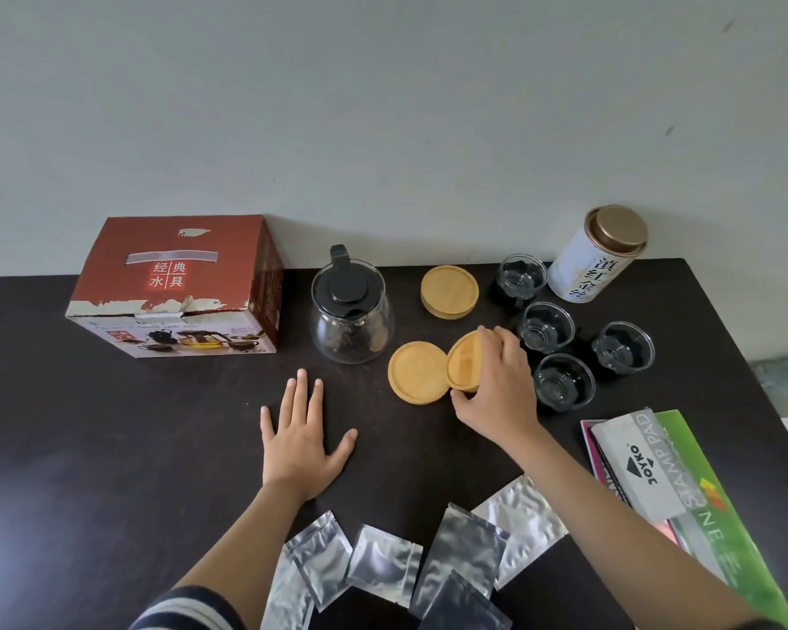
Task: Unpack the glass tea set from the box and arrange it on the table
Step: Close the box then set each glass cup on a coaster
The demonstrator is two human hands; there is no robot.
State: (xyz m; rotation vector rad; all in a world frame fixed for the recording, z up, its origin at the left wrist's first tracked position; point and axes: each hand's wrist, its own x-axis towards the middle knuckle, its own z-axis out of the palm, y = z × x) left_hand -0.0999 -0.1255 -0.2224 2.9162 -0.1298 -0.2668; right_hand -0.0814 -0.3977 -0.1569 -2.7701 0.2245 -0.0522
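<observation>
The red tea set box (180, 284) stands closed at the back left of the dark table (110, 447). Right of it stands a glass teapot (351, 311) with a black lid. My right hand (497, 384) grips a round bamboo coaster (462, 361), tilted on edge, next to another coaster (417, 372) lying flat. A small stack of coasters (449, 291) sits further back. Several small glass cups (547, 327) stand to the right. My left hand (303, 438) rests flat on the table, fingers spread, holding nothing.
A white tea tin (597, 254) with a gold lid stands at the back right by the wall. Several silver foil sachets (383, 561) lie at the near edge. A stamp pad box (642, 466) lies on green and pink papers at the right.
</observation>
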